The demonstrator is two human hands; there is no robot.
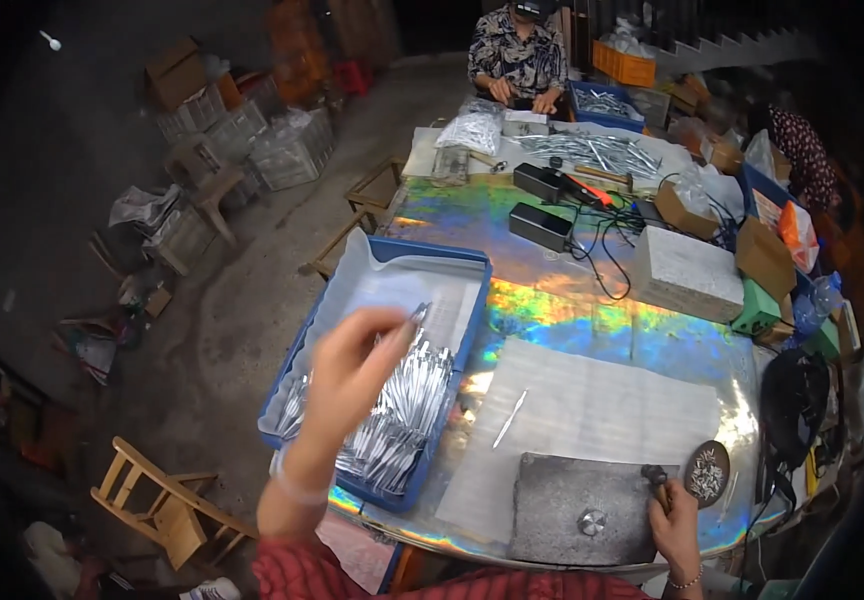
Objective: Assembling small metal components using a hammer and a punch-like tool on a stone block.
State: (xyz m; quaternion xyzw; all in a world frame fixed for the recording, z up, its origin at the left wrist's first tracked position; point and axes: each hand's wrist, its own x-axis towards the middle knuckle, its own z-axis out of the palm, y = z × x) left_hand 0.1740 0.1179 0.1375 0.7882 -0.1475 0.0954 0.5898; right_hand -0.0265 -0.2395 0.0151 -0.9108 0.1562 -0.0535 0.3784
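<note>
My left hand (354,362) is raised over a blue tray (484,285), its fingers pinched on a slim silvery metal piece (419,313). Motion blurs the fingertips a little. Under that hand, many similar slim metal pieces (417,390) lie in the lined tray. My right hand (674,525) is closed round the handle of a hammer (659,474), whose head rests over the right edge of a dark metal plate (562,505). A small round metal block (592,521) sits on the plate. One slim metal piece (510,418) lies alone on the white sheet (602,385).
An oval dish of small metal parts (707,473) stands right of the hammer. Farther off are a pale block (687,272), black boxes with cables (540,227) and a metal-piece pile (592,153). Another person (518,60) sits at the far end. A wooden chair (177,525) stands at left.
</note>
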